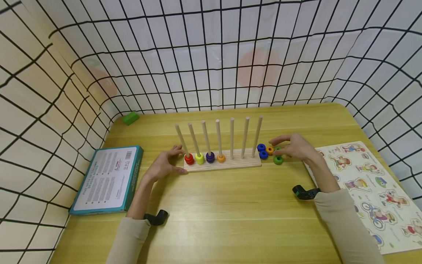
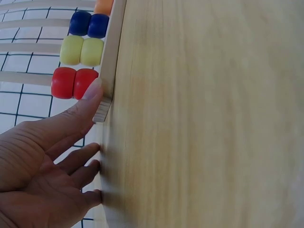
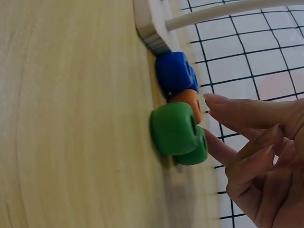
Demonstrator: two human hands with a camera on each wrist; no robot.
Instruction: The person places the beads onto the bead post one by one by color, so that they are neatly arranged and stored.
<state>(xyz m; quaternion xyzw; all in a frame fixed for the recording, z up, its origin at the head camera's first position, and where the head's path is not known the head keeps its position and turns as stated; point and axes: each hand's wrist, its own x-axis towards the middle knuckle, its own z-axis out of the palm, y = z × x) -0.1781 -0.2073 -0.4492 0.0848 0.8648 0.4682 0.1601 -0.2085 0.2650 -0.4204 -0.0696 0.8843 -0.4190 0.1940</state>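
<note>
A wooden peg stand (image 1: 224, 167) with several upright pegs lies across the middle of the table. Red beads (image 1: 189, 158), yellow beads (image 1: 199, 158), dark blue beads (image 1: 210, 157) and an orange bead (image 1: 221, 158) sit on its left pegs. My left hand (image 1: 165, 164) holds the stand's left end between thumb and index finger, the thumb beside the red beads in the left wrist view. Loose blue beads (image 1: 263, 154), an orange bead (image 1: 269, 150) and green beads (image 3: 174, 128) cluster off the right end. Above the green ones hovers my right hand (image 1: 295, 147), fingers apart, holding nothing.
On the left lies a teal-edged box (image 1: 107, 179), with a small green block (image 1: 130, 118) behind it. A picture puzzle board (image 1: 372, 190) lies at the right, partly under the right forearm. Black grid-patterned walls (image 1: 211, 55) surround the table.
</note>
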